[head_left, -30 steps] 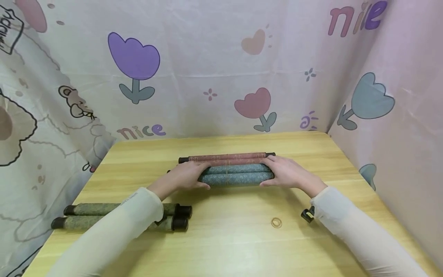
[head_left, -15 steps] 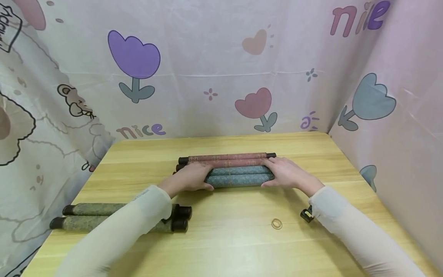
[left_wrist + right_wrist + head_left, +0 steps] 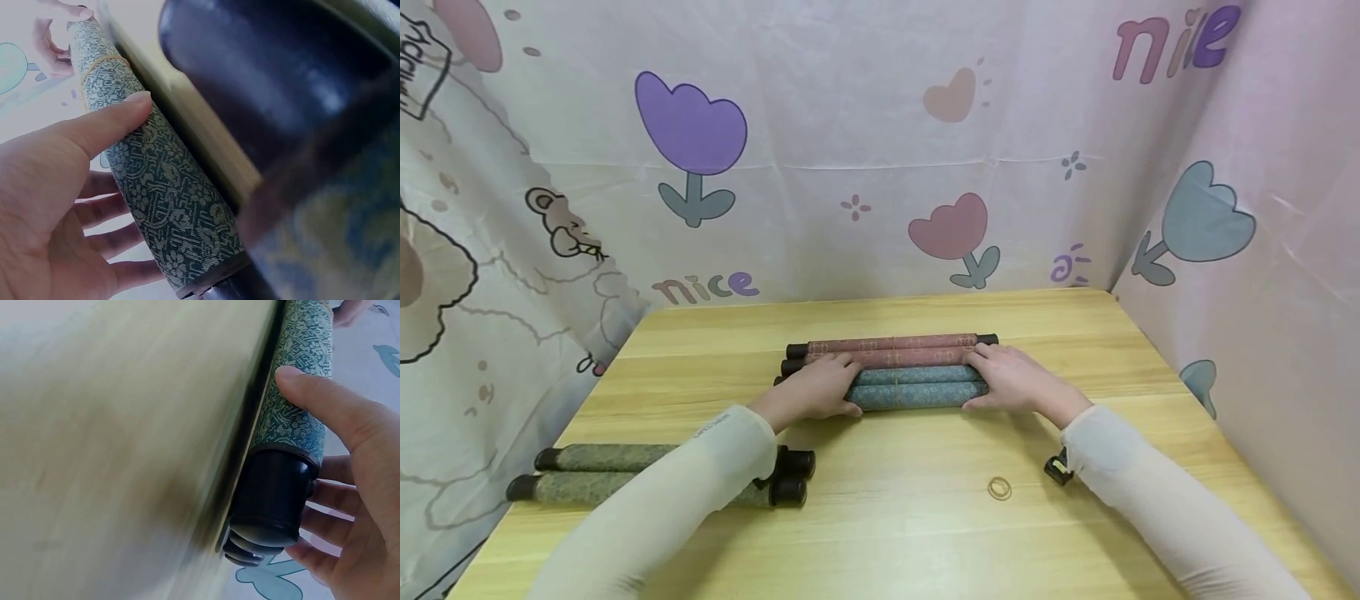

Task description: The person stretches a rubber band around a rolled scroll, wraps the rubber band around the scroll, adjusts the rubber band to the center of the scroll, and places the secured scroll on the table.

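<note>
Two blue patterned scrolls (image 3: 917,393), bound with a thin rubber band, lie side by side on the wooden table. My left hand (image 3: 815,387) holds them near the left end, thumb on the near side and fingers over the top. At the right end my right hand (image 3: 1013,379) grips them the same way; the right wrist view shows its thumb (image 3: 312,394) on the cloth beside a black end knob (image 3: 272,497). Directly behind, against the blue pair, lie two red scrolls (image 3: 917,342) with black knobs, also banded.
Two green scrolls (image 3: 602,456) with black knobs lie at the front left, partly under my left forearm. Loose rubber bands (image 3: 999,488) rest on the table (image 3: 910,533) at front right. A printed curtain (image 3: 805,125) stands behind and at both sides.
The blue scrolls have shifted slightly right, and my left hand has moved right with them. More of the red scrolls' left knobs shows. My right hand has moved slightly left.
</note>
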Demonstrator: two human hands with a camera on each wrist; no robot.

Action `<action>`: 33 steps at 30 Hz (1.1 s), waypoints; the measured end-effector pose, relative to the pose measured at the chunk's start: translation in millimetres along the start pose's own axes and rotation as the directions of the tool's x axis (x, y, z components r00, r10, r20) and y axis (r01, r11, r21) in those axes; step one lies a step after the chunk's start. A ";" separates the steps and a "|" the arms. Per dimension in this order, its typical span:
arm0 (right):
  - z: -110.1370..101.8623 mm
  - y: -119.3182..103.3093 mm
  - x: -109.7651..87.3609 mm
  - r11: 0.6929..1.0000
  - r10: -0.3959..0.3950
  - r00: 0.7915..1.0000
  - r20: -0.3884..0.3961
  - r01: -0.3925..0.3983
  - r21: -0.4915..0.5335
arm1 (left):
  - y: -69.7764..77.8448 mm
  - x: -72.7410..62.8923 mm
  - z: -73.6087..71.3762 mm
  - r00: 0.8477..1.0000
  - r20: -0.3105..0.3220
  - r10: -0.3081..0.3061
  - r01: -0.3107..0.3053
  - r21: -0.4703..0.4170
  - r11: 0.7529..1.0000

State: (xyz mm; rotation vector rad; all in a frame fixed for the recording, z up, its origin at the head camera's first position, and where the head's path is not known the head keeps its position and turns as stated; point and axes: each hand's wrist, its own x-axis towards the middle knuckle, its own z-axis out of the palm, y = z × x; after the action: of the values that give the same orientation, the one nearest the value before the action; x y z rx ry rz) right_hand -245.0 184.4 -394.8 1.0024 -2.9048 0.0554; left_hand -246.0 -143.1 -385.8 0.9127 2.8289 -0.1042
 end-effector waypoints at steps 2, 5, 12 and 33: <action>1.6 -0.2 0.5 1.000 -0.002 1.000 0.003 0.002 0.002 | -0.1 0.1 -0.1 1.000 0.005 0.001 -0.001 0.005 1.000; 3.0 -0.6 1.2 1.000 0.002 1.000 0.005 -0.002 0.003 | -0.5 0.7 -0.1 1.000 0.011 -0.002 0.002 0.015 1.000; 3.9 -1.0 2.2 1.000 0.005 1.000 0.008 -0.005 -0.006 | -1.8 1.9 0.5 1.000 0.001 -0.012 0.012 0.024 1.000; 4.0 17.6 -14.3 0.982 0.089 0.996 0.023 -0.092 0.164 | -3.4 3.8 -3.6 1.000 0.023 -0.011 0.011 -0.020 1.000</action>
State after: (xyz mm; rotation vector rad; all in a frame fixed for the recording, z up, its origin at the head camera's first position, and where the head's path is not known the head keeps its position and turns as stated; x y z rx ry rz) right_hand -244.9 206.8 -400.1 0.8950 -2.9994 0.2993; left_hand -251.5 -143.3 -383.0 0.8861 2.8085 -0.0865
